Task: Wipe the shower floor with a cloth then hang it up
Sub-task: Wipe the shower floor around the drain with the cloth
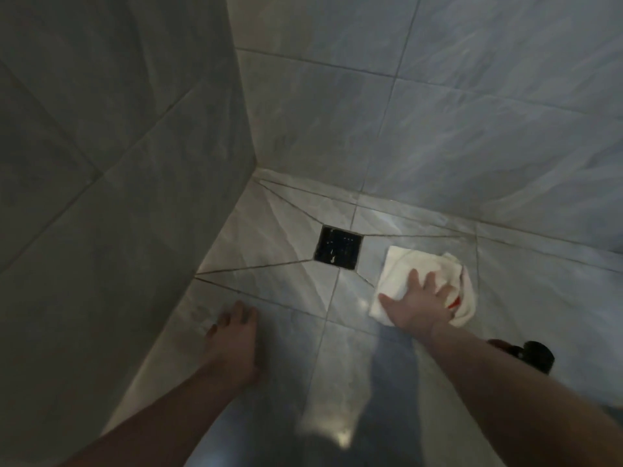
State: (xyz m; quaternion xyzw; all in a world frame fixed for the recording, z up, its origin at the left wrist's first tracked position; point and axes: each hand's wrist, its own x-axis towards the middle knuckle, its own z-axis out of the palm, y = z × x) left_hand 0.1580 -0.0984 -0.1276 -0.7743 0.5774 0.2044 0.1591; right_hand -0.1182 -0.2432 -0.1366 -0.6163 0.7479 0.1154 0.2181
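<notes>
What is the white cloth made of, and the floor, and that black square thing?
The white cloth looks like soft cotton towelling: it folds and bunches under the right hand. The shower floor looks like glossy marble-look ceramic tile, with grout lines and bright reflections. The black square drain is probably coated metal; its holes are blurred.

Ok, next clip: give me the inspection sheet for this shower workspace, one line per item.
Surface: grey tiled shower floor, glossy with glare patches; dark square drain near the corner.
Job's things: white cloth with a red mark, flat on the floor right of the drain.
Clutter: dark object behind the right forearm, unclear what.
Hands: right hand presses spread fingers on the cloth; left hand rests on the floor by the wall.
Cables: nothing seen.
Surroundings: tiled walls meeting at a corner; dim light.
</notes>
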